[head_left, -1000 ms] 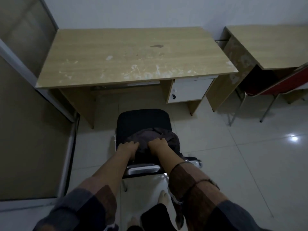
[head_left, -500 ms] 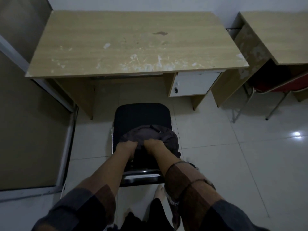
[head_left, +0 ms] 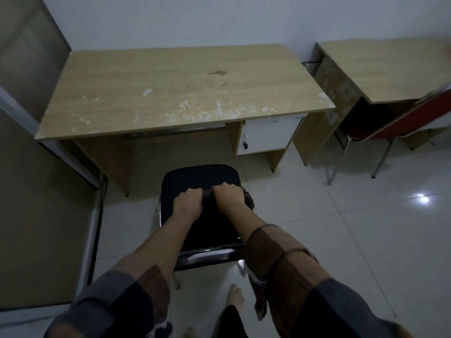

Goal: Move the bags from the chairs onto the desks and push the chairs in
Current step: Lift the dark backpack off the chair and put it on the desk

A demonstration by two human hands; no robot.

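Observation:
A dark brown bag [head_left: 247, 200] is held above the black chair [head_left: 195, 175], mostly hidden behind my hands and forearms. My left hand [head_left: 188, 202] and my right hand [head_left: 229, 198] are side by side, both closed on the bag's top edge. The chair stands on the tiled floor a short way in front of the wooden desk [head_left: 180, 86], its chrome back rail nearest me. The desk top is bare, with white scuffs near its front edge.
A white drawer unit [head_left: 267, 136] hangs under the desk on the right. A second wooden desk [head_left: 385, 67] stands to the right, a red chair [head_left: 402, 123] pushed under it. A glass partition [head_left: 36, 167] runs along the left. My feet show at the bottom.
Both hands have moved forward and up with the bag, from the back of the seat to over its middle. The view has tilted up, so the desk looks farther away.

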